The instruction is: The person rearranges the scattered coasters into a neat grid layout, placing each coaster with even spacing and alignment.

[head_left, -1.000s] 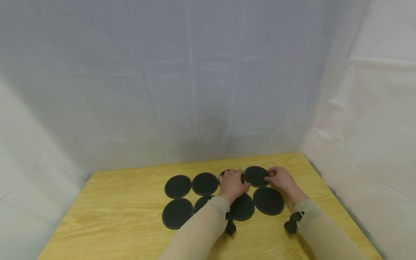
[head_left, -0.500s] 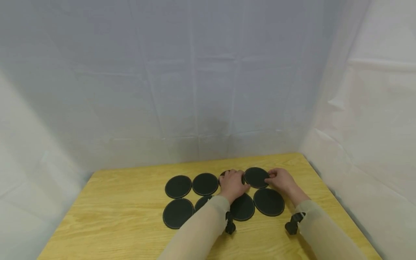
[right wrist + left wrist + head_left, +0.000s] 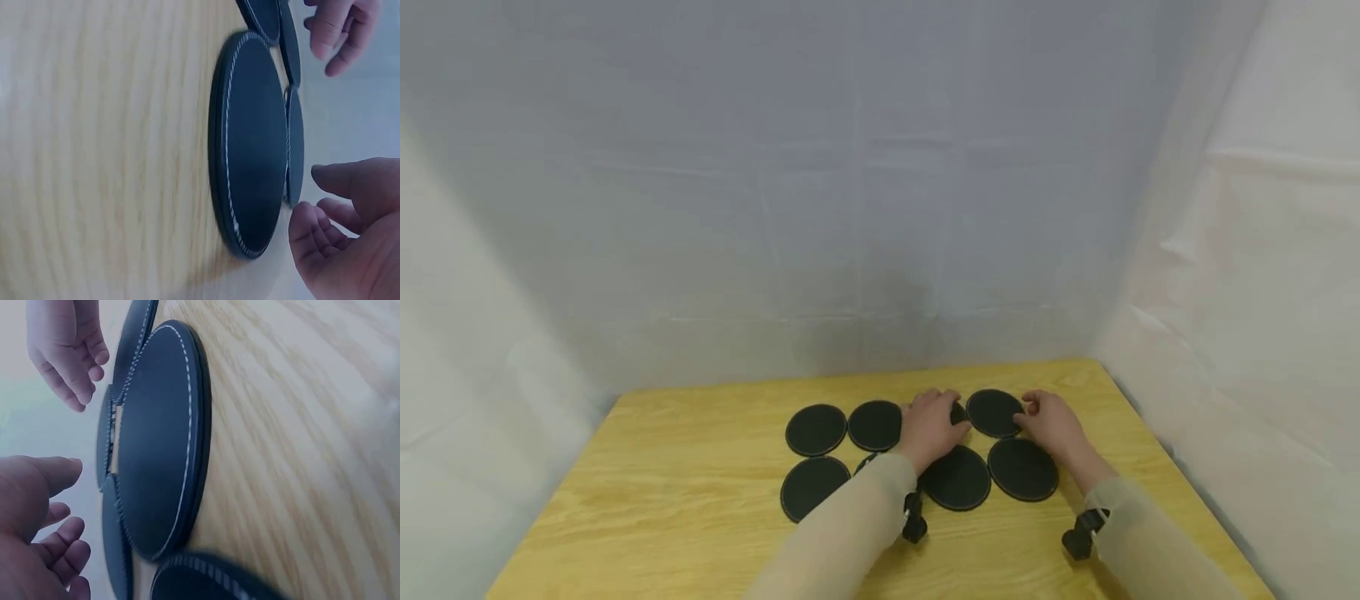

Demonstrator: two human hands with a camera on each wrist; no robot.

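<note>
Several round black coasters with white stitching lie in two rows on a yellow wooden table (image 3: 685, 500). My left hand (image 3: 938, 410) rests over the third coaster (image 3: 958, 412) of the back row and hides most of it. My right hand (image 3: 1034, 408) sits at the right edge of the back right coaster (image 3: 994, 413). In the left wrist view my left hand (image 3: 69, 506) has relaxed fingers beside a front coaster (image 3: 162, 456) and holds nothing. The right wrist view shows my right hand (image 3: 309, 197) with thumb and fingers apart next to another coaster (image 3: 250, 144).
White cloth walls close the table at the back and on the right. Bare wood lies to the left of the coasters and along the front edge. My left forearm covers part of a front-row coaster (image 3: 865, 461). A black camera mount (image 3: 913, 525) hangs under each wrist.
My left hand slid a little to the left over the back row. My right hand's fingers eased off the edge of the back right coaster. The coasters stayed put.
</note>
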